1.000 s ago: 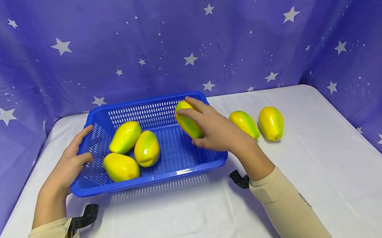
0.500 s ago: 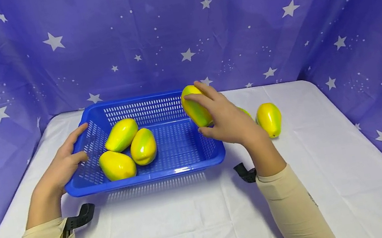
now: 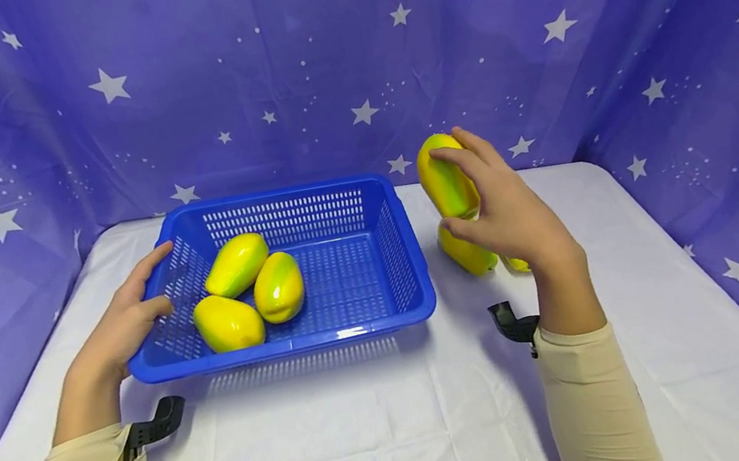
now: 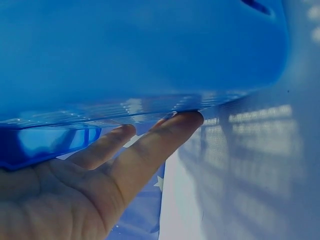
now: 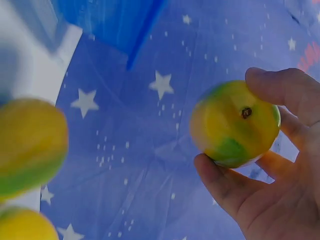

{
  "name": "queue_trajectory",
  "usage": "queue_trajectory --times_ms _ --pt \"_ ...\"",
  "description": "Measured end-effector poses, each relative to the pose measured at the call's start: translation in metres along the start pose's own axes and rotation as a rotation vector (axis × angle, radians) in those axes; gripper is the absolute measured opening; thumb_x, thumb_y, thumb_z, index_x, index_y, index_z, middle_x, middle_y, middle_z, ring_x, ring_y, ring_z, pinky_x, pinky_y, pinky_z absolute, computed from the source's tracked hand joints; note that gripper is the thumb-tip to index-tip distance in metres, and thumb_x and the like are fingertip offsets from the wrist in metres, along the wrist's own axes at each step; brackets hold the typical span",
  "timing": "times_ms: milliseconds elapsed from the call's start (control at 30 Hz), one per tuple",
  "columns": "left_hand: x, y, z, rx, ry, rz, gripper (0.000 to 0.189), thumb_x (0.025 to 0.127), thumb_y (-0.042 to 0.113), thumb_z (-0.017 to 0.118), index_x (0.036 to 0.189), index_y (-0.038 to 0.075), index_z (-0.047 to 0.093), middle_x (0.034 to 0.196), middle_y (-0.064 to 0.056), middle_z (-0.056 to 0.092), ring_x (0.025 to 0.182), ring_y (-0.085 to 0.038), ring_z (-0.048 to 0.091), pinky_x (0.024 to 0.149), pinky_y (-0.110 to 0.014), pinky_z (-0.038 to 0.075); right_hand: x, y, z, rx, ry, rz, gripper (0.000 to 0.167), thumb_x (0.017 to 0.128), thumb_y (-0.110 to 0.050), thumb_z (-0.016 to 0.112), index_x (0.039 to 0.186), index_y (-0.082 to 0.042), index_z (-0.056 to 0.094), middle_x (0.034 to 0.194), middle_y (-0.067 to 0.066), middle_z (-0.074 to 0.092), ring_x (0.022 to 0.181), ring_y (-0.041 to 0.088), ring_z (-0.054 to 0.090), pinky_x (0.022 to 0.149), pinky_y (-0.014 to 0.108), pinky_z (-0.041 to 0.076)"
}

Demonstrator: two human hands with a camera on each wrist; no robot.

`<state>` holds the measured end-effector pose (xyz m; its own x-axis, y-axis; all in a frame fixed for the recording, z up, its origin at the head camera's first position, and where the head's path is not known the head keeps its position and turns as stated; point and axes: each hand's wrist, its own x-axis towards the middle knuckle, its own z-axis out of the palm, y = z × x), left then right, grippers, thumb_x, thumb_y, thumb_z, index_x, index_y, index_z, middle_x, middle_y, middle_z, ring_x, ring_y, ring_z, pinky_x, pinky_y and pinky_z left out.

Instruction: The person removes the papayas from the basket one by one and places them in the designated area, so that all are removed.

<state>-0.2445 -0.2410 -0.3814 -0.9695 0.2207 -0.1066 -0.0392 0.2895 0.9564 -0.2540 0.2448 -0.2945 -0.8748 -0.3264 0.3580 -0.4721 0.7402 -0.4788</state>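
Note:
In the head view, my right hand (image 3: 509, 211) holds a yellow-green papaya (image 3: 445, 181) in the air to the right of the blue basket (image 3: 358, 334). The right wrist view shows thumb and fingers around the held papaya (image 5: 232, 130), its stem end facing the camera. My left hand (image 3: 117, 326) grips the basket's left rim, thumb over the edge; in the left wrist view its fingers (image 4: 150, 150) reach under the rim. Inside the basket's left half lie three papayas, a rear one (image 3: 237, 265), a front one (image 3: 229, 322) and one to the right (image 3: 279, 286).
Two more papayas lie on the white-covered table (image 3: 347, 446) below my right hand: one (image 3: 468, 251) partly covered, the other (image 3: 516, 264) mostly hidden. A purple star-patterned curtain (image 3: 310, 53) encloses the back and sides. Black wrist mounts (image 3: 159, 421) stick out from both sleeves.
My right hand has lifted the papaya out of the basket's right end and carried it right, over the loose papayas. The left hand keeps its hold on the rim.

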Motion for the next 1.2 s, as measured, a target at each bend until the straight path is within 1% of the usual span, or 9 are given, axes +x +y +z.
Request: queue_trajectory --times_ms 133,267,467,600,833,1067,1200 --pt "0.0 0.0 0.0 -0.007 -0.001 -0.002 0.087 0.086 -0.006 0.038 0.157 0.035 0.007 0.155 -0.026 0.01 0.11 -0.038 0.048 0.072 -0.046 0.056 -0.006 0.014 -0.011 0.005 0.041 0.045 0.082 0.078 -0.011 0.077 0.148 -0.027 0.04 0.16 -0.009 0.013 0.136 0.031 0.035 0.1 0.057 0.039" --pt "-0.001 -0.001 0.0 -0.011 0.0 -0.001 0.088 0.086 -0.006 0.037 0.157 0.035 0.007 0.155 -0.026 0.01 0.107 -0.034 0.05 0.072 -0.046 0.056 -0.01 0.025 -0.017 0.006 0.061 0.096 0.08 0.078 -0.011 0.077 0.148 -0.027 0.04 0.16 -0.009 0.014 0.137 0.033 0.034 0.099 0.06 0.039" --pt "-0.001 -0.002 0.001 -0.015 -0.004 -0.004 0.088 0.085 -0.006 0.037 0.157 0.035 0.006 0.156 -0.026 0.008 0.113 -0.042 0.044 0.073 -0.045 0.056 -0.013 0.037 -0.02 0.012 0.082 0.12 0.08 0.077 -0.01 0.077 0.147 -0.025 0.041 0.16 -0.008 0.015 0.135 0.035 0.036 0.099 0.06 0.038" --pt "-0.001 -0.001 0.0 -0.018 -0.005 -0.005 0.089 0.085 -0.006 0.037 0.157 0.035 0.006 0.156 -0.026 0.008 0.113 -0.042 0.044 0.073 -0.045 0.056 -0.013 0.042 -0.022 0.016 0.075 0.14 0.08 0.078 -0.009 0.076 0.148 -0.025 0.041 0.16 -0.007 0.014 0.134 0.037 0.038 0.099 0.061 0.038" --pt "-0.001 0.001 0.0 -0.022 -0.003 0.014 0.089 0.085 -0.007 0.038 0.157 0.034 0.008 0.154 -0.026 0.012 0.105 -0.029 0.052 0.072 -0.047 0.056 -0.014 0.052 -0.025 0.009 0.064 0.18 0.081 0.078 -0.01 0.077 0.148 -0.024 0.039 0.161 -0.002 0.013 0.133 0.04 0.037 0.099 0.063 0.037" --pt "-0.001 0.0 0.0 -0.007 0.0 0.013 0.088 0.085 -0.005 0.038 0.157 0.035 0.008 0.155 -0.026 0.01 0.108 -0.034 0.048 0.072 -0.045 0.056 -0.017 0.065 -0.026 0.023 0.059 0.217 0.081 0.078 -0.009 0.076 0.149 -0.023 0.039 0.161 0.001 0.013 0.133 0.041 0.036 0.099 0.063 0.036" --pt "-0.001 -0.001 0.0 -0.026 -0.004 0.013 0.088 0.085 -0.006 0.038 0.157 0.035 0.008 0.155 -0.026 0.01 0.108 -0.032 0.049 0.072 -0.045 0.056 -0.018 0.072 -0.026 0.03 0.054 0.235 0.082 0.077 -0.008 0.075 0.149 -0.021 0.038 0.161 0.002 0.014 0.134 0.042 0.034 0.1 0.064 0.035"
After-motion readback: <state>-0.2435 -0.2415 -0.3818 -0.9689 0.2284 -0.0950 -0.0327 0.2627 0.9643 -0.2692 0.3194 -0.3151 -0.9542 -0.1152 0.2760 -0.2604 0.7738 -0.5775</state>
